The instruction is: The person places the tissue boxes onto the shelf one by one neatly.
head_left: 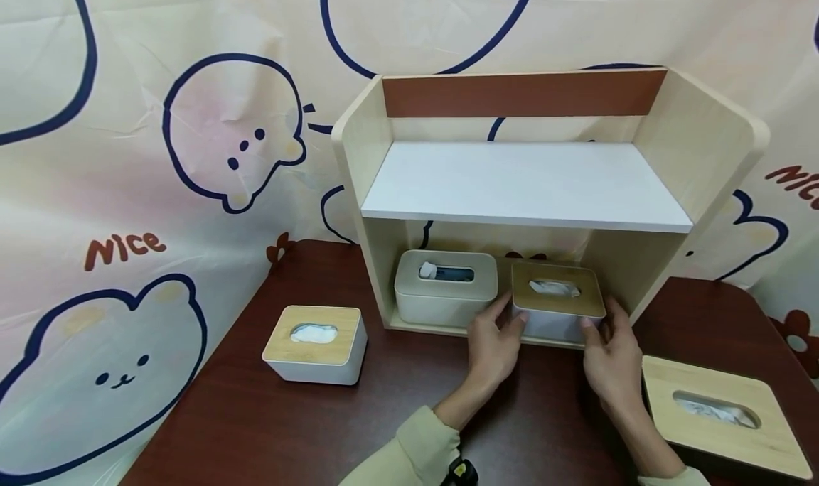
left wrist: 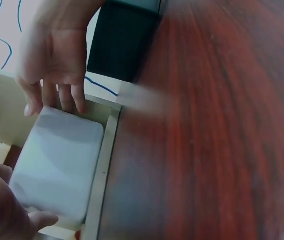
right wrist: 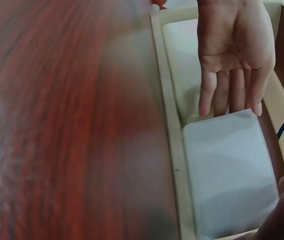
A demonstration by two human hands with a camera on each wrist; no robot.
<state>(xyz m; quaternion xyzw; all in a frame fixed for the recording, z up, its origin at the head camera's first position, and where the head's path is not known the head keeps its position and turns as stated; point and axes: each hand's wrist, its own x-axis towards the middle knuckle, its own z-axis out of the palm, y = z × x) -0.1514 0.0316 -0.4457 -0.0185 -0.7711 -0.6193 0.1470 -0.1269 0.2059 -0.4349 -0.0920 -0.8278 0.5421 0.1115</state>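
A tissue box [head_left: 555, 322] with a brown wood-look lid and white body is inside the lower compartment of the shelf unit [head_left: 525, 187], near its right side. My left hand [head_left: 493, 340] grips its left side, thumb at the front corner. On the opposite side my right hand [head_left: 611, 354] holds it the same way, fingers along the side. The left wrist view shows the white body [left wrist: 62, 162] between both hands. Beside it on the left stands an all-cream tissue box [head_left: 444, 298] with an oval slot, close to my left fingers.
On the table [head_left: 409, 415], a small tissue box [head_left: 316, 351] with a light wood lid stands left of the shelf. A longer wood-lidded tissue box [head_left: 723, 415] lies at the right, next to my right forearm. The white upper board [head_left: 525, 180] overhangs the compartment.
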